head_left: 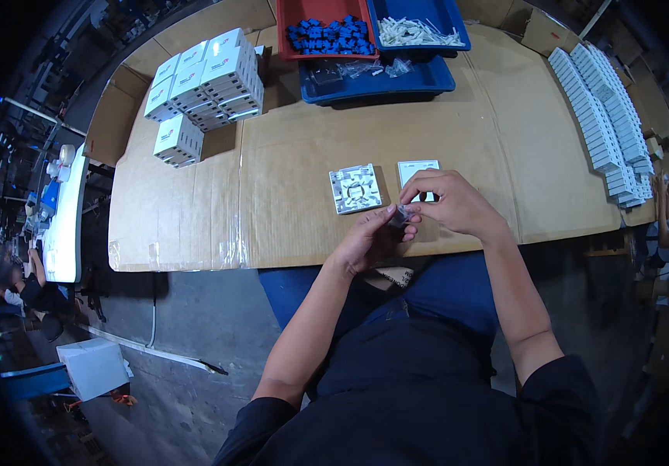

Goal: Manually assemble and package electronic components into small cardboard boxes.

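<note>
both hands (454,205) on sm. shiny pc (402,217) | wht sq. unit (355,189) nr.

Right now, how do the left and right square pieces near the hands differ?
The left piece shows a patterned face with a ring-like centre; the right piece looks plainer where visible. The left piece is fully visible; the right hand partly hides the right piece. Both are whitish, on cardboard.

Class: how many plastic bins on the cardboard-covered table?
3: a red bin at the back, a blue bin to its right, another blue bin in front; more may be hidden.
</note>
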